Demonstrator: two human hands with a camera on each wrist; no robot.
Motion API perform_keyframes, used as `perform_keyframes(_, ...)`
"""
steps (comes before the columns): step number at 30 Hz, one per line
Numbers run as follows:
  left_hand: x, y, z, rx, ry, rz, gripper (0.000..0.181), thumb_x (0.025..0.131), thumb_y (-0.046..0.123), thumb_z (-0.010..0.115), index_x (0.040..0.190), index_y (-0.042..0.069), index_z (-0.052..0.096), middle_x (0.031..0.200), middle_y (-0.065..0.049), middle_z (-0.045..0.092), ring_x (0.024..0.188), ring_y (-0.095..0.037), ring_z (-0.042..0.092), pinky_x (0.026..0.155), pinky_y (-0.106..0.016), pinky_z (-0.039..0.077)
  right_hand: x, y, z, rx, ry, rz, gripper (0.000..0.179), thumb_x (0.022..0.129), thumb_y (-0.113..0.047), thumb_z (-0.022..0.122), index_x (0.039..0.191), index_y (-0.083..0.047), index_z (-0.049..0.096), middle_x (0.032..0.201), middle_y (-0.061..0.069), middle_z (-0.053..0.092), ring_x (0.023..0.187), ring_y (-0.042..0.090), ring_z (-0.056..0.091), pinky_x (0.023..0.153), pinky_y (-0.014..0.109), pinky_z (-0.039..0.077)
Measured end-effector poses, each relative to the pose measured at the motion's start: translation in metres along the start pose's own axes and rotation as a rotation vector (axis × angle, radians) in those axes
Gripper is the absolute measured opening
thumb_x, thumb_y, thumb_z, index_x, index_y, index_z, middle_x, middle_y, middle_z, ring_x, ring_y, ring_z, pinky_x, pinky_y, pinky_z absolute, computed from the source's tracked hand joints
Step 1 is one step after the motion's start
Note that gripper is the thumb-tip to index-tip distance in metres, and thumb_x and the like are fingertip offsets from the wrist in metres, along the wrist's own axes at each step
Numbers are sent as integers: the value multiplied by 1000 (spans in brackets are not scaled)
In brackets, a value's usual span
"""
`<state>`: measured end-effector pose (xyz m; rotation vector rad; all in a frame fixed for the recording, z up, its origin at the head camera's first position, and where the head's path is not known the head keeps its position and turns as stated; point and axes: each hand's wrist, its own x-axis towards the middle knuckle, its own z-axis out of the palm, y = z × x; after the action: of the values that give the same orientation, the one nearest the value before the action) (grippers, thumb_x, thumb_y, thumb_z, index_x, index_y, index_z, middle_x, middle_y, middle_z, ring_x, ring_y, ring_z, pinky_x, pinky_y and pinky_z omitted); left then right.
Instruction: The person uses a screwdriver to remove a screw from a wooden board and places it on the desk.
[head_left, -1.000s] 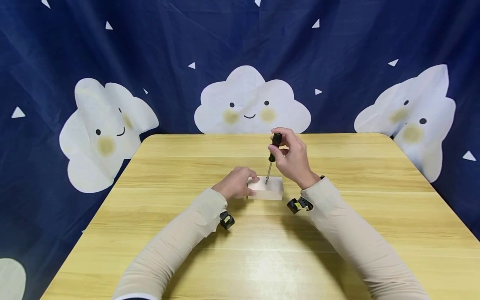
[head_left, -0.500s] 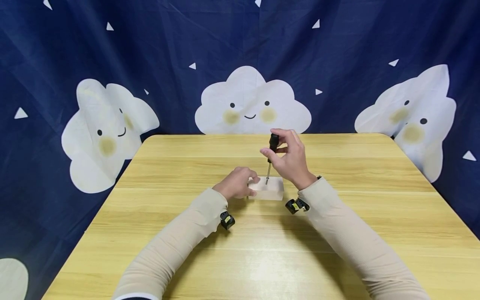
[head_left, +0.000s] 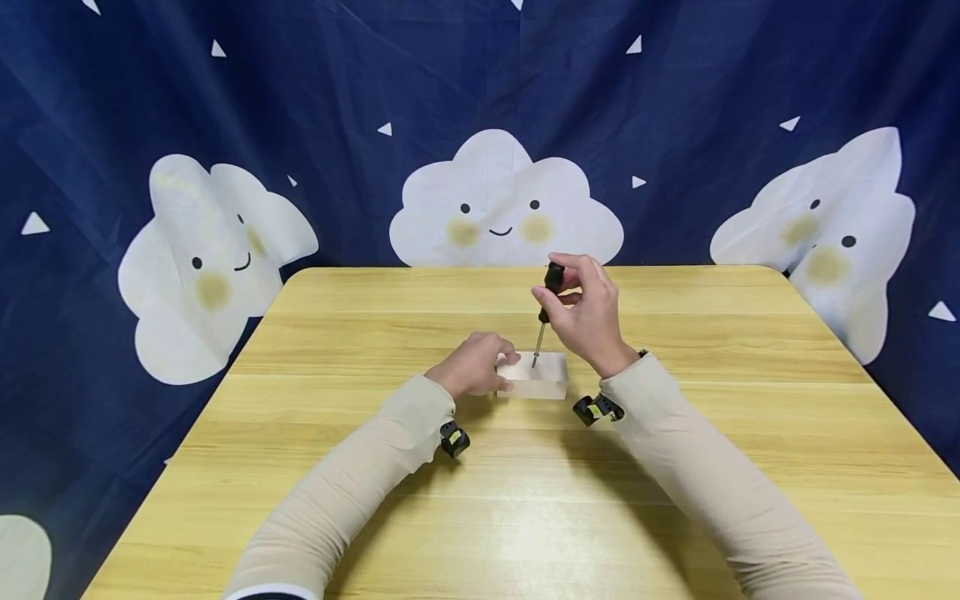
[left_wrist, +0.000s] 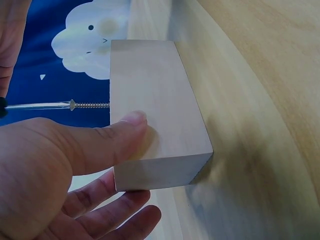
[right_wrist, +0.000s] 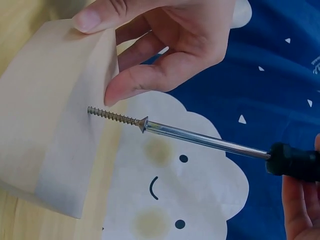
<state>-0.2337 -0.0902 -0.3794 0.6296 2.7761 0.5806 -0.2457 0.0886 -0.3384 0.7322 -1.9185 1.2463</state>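
A pale wooden block [head_left: 542, 388] lies on the table, its left end gripped by my left hand [head_left: 472, 367]. The thumb presses the block's near side in the left wrist view, with the other fingers around the end and far side. A threaded screw [right_wrist: 115, 116] stands on the block's top face, most of its thread showing above the wood. The tip of a screwdriver [right_wrist: 210, 142] meets the screw's head, shaft and screw roughly in line. My right hand [head_left: 591, 315] holds the black handle high up between thumb and fingers, leaning slightly to the right.
The wood-grain table [head_left: 360, 308] has rounded far corners. Behind it hangs a dark blue curtain [head_left: 337, 83] with white smiling clouds. A small black camera [head_left: 453, 439] is strapped to the left wrist, and another camera [head_left: 588, 410] to the right.
My right hand and the screwdriver handle have swung slightly left, then back right, with the thumb shifting along the handle. The left hand and block stay in place.
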Motion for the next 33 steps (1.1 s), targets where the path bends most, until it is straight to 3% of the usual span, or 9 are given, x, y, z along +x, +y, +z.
perform_keyframes(9, -1, 0, 1, -10, -1, -17, 42, 78, 14, 82, 117, 9, 69, 124, -8, 64, 115, -23, 55, 102, -36, 43, -2, 0, -1, 90, -92, 8, 42, 86, 13, 64, 124, 9, 47, 97, 27, 63, 79, 34, 68, 63, 42, 59)
perform_keyframes(13, -1, 0, 1, -9, -1, -14, 42, 78, 14, 82, 118, 8, 68, 125, -8, 63, 117, -24, 55, 103, -37, 42, -2, -1, -2, 119, -147, 12, 40, 92, 12, 55, 129, 7, 42, 109, 26, 63, 89, 34, 68, 72, 41, 59)
perform_keyframes(16, -1, 0, 1, -6, 5, -6, 42, 78, 14, 83, 117, 8, 69, 125, -8, 63, 116, -24, 55, 103, -37, 42, -2, -1, -2, 113, -159, 6, 39, 93, 8, 55, 130, 5, 43, 110, 24, 64, 91, 33, 68, 72, 41, 59)
perform_keyframes(22, -1, -2, 2, -11, -3, -6, 43, 78, 15, 82, 118, 9, 68, 124, -7, 64, 120, -24, 54, 105, -37, 42, -6, 1, -1, 58, -75, -4, 49, 81, 0, 77, 124, 2, 54, 97, 20, 61, 82, 30, 63, 61, 43, 59)
perform_keyframes(26, -1, -3, 3, -7, -2, -4, 44, 79, 16, 82, 119, 9, 68, 124, -5, 64, 121, -24, 53, 105, -36, 41, -4, -3, -1, 18, -2, -3, 53, 71, 4, 83, 117, 6, 57, 89, 22, 55, 72, 32, 59, 54, 43, 57)
perform_keyframes(33, -1, -1, 2, -2, 11, 1, 42, 78, 15, 82, 118, 9, 69, 125, -7, 63, 118, -24, 54, 104, -37, 42, 5, -35, -10, 8, 28, 2, 43, 71, 17, 77, 108, 15, 54, 81, 26, 56, 67, 37, 61, 59, 14, 53)
